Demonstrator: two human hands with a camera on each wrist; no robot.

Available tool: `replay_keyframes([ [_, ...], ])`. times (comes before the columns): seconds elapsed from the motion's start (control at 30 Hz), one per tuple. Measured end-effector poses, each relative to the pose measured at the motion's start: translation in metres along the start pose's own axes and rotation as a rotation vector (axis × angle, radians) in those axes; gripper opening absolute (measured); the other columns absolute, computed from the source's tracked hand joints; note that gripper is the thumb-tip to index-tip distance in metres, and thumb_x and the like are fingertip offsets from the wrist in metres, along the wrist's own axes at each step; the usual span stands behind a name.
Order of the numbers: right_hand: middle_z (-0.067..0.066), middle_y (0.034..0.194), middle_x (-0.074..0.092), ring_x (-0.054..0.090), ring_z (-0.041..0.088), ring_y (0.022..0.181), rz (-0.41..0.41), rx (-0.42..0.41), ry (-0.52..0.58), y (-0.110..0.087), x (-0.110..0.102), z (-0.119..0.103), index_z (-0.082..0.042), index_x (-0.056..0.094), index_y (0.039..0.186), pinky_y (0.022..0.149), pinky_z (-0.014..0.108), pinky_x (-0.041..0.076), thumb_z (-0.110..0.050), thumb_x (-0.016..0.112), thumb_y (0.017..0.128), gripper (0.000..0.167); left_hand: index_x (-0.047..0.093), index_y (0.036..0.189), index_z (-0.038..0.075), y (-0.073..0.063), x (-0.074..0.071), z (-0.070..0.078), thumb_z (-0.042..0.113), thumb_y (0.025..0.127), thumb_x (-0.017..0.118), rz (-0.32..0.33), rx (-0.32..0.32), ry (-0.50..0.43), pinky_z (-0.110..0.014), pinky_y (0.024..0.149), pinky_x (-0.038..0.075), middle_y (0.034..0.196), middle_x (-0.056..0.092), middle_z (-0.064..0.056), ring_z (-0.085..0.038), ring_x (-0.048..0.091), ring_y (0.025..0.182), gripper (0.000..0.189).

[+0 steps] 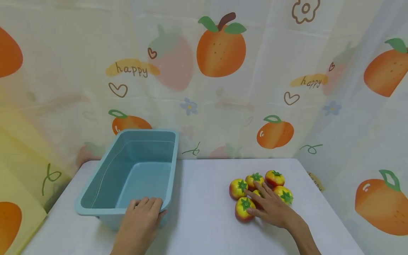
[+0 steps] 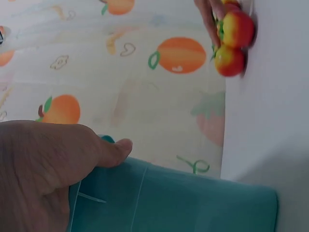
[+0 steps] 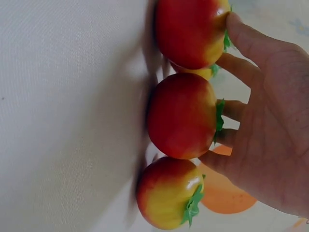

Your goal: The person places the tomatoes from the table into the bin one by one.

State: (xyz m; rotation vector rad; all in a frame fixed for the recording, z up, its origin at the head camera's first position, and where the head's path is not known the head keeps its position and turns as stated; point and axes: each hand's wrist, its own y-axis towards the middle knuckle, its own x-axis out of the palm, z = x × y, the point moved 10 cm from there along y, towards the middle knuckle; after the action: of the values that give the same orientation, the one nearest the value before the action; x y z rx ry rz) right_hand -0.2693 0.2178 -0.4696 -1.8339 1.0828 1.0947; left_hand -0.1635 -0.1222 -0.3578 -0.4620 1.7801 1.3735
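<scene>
Left hand (image 1: 140,219) clamped on near rim of blue tub (image 1: 175,156) — fingers over edge, thumb against outside wall; tub at left side of white table (image 1: 204,212). Right hand (image 1: 275,209) over cluster of red-yellow fruits (image 1: 238,189) at table's right — fingers spread apart, thumb tip at front-left fruit (image 1: 243,211), one fruit mostly hidden beneath hand. Green leafy tops on fruits; orange-printed cloth (image 1: 223,99) behind table
</scene>
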Motion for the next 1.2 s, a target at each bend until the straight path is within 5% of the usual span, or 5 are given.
replay_keyframes([
  [0.1,0.017,0.175,0.019,0.013,0.053,0.160,-0.010,0.008,0.003,0.000,0.001,0.001,-0.034,0.047,0.157,0.116,0.085,0.020,-0.063,0.059,0.097,0.068,0.058,0.084,0.014,0.005,0.003,0.014,0.019,0.069,0.096,-0.006,-0.004,-0.009,-0.031,0.070,0.044,0.075,0.061,0.005,-0.012,0.052,0.070,0.040],
  [0.17,0.017,0.175,0.019,0.013,0.053,0.160,-0.013,0.010,0.005,-0.001,0.002,0.002,-0.034,0.046,0.157,0.116,0.085,0.020,-0.062,0.059,0.097,0.068,0.058,0.083,0.014,0.008,0.007,0.023,0.019,0.070,0.095,-0.023,-0.011,-0.017,-0.030,0.071,0.044,0.075,0.060,0.005,-0.013,0.053,0.071,0.040],
  [0.6,0.016,0.175,0.020,0.014,0.052,0.160,-0.016,0.021,0.020,-0.001,0.003,0.003,-0.035,0.047,0.157,0.116,0.085,0.021,-0.063,0.060,0.096,0.069,0.065,0.094,0.012,0.035,0.032,0.074,0.027,0.086,0.085,-0.165,-0.011,-0.068,-0.031,0.076,0.045,0.082,0.063,0.003,-0.015,0.058,0.080,0.026],
  [0.9,0.018,0.175,0.022,0.016,0.052,0.159,0.002,0.003,0.022,0.000,0.001,0.000,-0.032,0.049,0.156,0.116,0.084,0.021,-0.061,0.061,0.096,0.068,0.069,0.107,0.010,0.054,0.054,0.099,0.034,0.097,0.074,-0.337,-0.007,-0.122,-0.035,0.080,0.049,0.097,0.072,0.000,-0.017,0.063,0.090,0.026],
  [1.2,0.019,0.173,0.026,0.020,0.053,0.158,0.029,-0.008,0.002,0.002,-0.005,-0.002,-0.031,0.051,0.155,0.116,0.084,0.023,-0.061,0.062,0.095,0.067,0.067,0.122,0.008,0.068,0.060,0.114,0.044,0.100,0.067,-0.372,0.017,-0.122,-0.036,0.086,0.051,0.108,0.074,-0.003,-0.020,0.065,0.099,0.043],
])
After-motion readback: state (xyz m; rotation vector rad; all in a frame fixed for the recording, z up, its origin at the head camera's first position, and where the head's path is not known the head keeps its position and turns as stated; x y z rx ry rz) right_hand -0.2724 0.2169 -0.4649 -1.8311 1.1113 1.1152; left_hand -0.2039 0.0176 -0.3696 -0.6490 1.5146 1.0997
